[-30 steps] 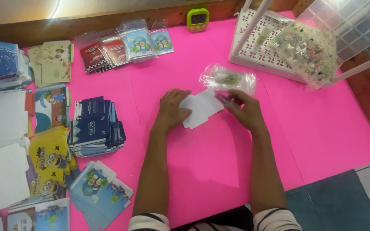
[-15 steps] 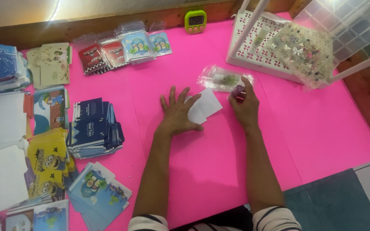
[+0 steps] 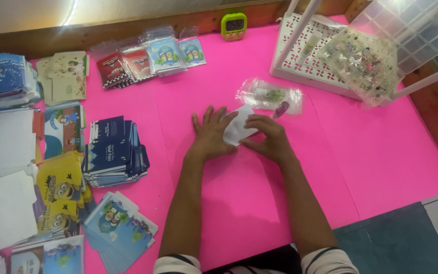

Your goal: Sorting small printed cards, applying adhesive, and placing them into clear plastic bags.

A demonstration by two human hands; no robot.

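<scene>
1. Your left hand (image 3: 213, 133) lies flat on the pink tabletop (image 3: 229, 203), fingers spread wide and gripping nothing — the fingertips rest on the near-left edge of a small white card (image 3: 239, 129), which pins it so it cannot slide.

2. Your right hand (image 3: 268, 138) lies over the card's other side, fingers loosely curved and pressing down rather than closed around it. With a hand on either edge, the card sits between them, flat on the tabletop.

3. Just beyond your right hand lies a clear plastic packet (image 3: 269, 95) with small items inside; a small dark purple thing (image 3: 281, 109) lies at its near edge, close to your fingertips but apart from them. What it is, I cannot tell.

4. Further beyond and to the right of that hand, a white perforated tray (image 3: 300, 61) holds a clear compartment box (image 3: 366, 63) of tiny pieces, tilted against a white frame bar.

5. Well to the left of your left hand, stacks of printed cards are sorted by design: dark blue ones (image 3: 112, 149) nearest, yellow ones (image 3: 59, 187) and pale blue ones (image 3: 117, 226) nearer you — each kind keeps to its own pile.

6. Far beyond both hands, bagged card packs (image 3: 148, 58) lie in a row, and a green timer (image 3: 233, 26) stands by the wooden edge.
</scene>
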